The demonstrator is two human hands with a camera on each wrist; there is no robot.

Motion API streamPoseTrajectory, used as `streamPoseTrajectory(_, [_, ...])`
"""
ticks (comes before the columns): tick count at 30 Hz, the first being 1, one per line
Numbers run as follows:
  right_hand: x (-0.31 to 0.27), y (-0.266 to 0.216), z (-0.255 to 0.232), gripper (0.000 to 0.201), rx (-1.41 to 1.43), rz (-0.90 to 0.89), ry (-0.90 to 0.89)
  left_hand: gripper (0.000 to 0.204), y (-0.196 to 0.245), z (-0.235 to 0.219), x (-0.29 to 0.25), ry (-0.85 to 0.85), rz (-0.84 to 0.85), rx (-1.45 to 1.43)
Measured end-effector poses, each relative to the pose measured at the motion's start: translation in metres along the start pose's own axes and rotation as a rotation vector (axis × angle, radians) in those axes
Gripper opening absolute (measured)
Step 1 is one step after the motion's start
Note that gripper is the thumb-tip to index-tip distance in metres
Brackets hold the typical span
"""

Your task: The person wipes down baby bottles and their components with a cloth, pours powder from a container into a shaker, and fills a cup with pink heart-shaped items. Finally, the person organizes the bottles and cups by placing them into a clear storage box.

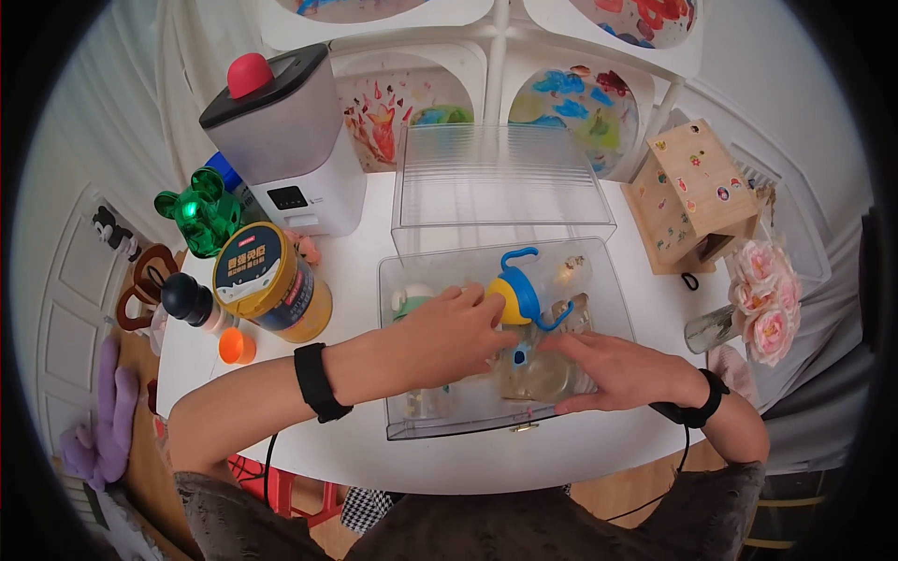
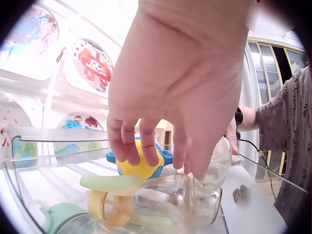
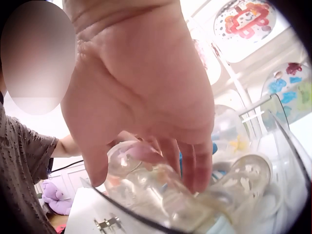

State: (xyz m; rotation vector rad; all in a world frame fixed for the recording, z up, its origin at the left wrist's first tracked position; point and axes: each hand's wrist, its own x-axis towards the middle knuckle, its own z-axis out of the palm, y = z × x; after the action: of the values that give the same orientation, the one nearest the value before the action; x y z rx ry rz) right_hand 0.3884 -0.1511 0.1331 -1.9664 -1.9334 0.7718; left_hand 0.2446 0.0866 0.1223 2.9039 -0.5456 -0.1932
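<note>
A clear plastic bin [image 1: 625, 318] stands before me with several bottles in it. My left hand [image 1: 449, 332] reaches down into it from the left, its fingers spread and loosely bent. Those fingertips are right at a clear bottle [image 1: 538, 376] with a blue mark. My right hand [image 1: 622, 372] comes over the front right side; in the right wrist view its thumb and fingers lie around a clear bottle [image 3: 141, 180]. Behind the fingers sits a yellow and blue two-handled cup [image 1: 522, 297]. A green-topped bottle [image 1: 410, 297] is partly behind the left hand.
A ribbed clear cover [image 1: 500, 187] stands behind the bin. On the left are a white appliance [image 1: 309, 196], a green bear figure [image 1: 198, 213], a yellow-lidded tub [image 1: 281, 285] and an orange cup [image 1: 237, 346]. A wooden house [image 1: 692, 192] and pink flowers [image 1: 765, 299] stand on the right.
</note>
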Motion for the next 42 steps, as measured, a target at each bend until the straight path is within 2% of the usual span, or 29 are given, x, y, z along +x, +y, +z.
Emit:
streamPoseTrajectory(2, [0.000, -0.004, -0.001, 0.069, 0.068, 0.117, -0.026, 0.044, -0.002, 0.006, -0.003, 0.021, 0.006, 0.058])
streamPoseTrajectory(4, [-0.003, -0.011, -0.011, 0.071, 0.096, 0.082, 0.016, 0.044, -0.004, 0.010, -0.010, 0.036, 0.009, 0.115])
streamPoseTrajectory(8, [0.000, -0.031, -0.025, 0.070, 0.071, -0.007, 0.156, 0.061, -0.007, 0.016, -0.021, 0.067, -0.033, 0.153])
streamPoseTrajectory(12, [0.018, -0.046, -0.011, 0.067, 0.156, 0.056, 0.103, 0.074, -0.007, 0.024, -0.025, 0.082, -0.089, 0.211])
streamPoseTrajectory(14, [0.028, -0.050, -0.003, 0.065, 0.130, 0.009, 0.027, 0.074, -0.009, 0.028, -0.026, 0.070, -0.093, 0.233])
streamPoseTrajectory(20, [0.049, -0.057, 0.014, 0.068, -0.060, -0.021, -0.042, 0.068, -0.010, 0.038, -0.030, 0.101, -0.115, 0.264])
streamPoseTrajectory(24, [0.060, -0.050, 0.027, 0.070, 0.005, -0.081, -0.070, 0.065, -0.009, 0.046, -0.029, 0.173, -0.126, 0.284])
streamPoseTrajectory(28, [0.063, -0.052, 0.034, 0.068, 0.030, -0.106, -0.034, 0.067, -0.010, 0.045, -0.031, 0.150, -0.132, 0.282])
streamPoseTrajectory(30, [0.061, -0.050, 0.035, 0.067, 0.037, -0.137, 0.004, 0.068, -0.011, 0.044, -0.031, 0.134, -0.130, 0.261])
streamPoseTrajectory(33, [0.052, -0.038, 0.022, 0.060, 0.181, -0.073, 0.032, 0.068, -0.015, 0.038, -0.037, 0.097, -0.110, 0.153])
streamPoseTrajectory(36, [0.029, -0.024, -0.007, 0.054, 0.031, -0.108, -0.017, 0.065, -0.010, 0.025, -0.046, 0.049, -0.101, 0.129])
streamPoseTrajectory(37, [0.021, -0.024, -0.012, 0.050, 0.019, -0.017, -0.025, 0.065, -0.005, 0.019, -0.046, 0.051, -0.097, 0.127])
streamPoseTrajectory(38, [0.016, -0.023, -0.015, 0.047, 0.008, 0.073, -0.033, 0.063, 0.002, 0.012, -0.045, 0.062, -0.067, -0.076])
streamPoseTrajectory(39, [0.013, -0.020, -0.013, 0.047, 0.010, 0.076, -0.033, 0.062, 0.008, 0.007, -0.045, 0.071, -0.038, -0.280])
streamPoseTrajectory(42, [0.008, -0.015, -0.001, 0.044, 0.086, 0.111, -0.134, 0.055, 0.031, 0.006, -0.040, 0.085, -0.010, -0.299])
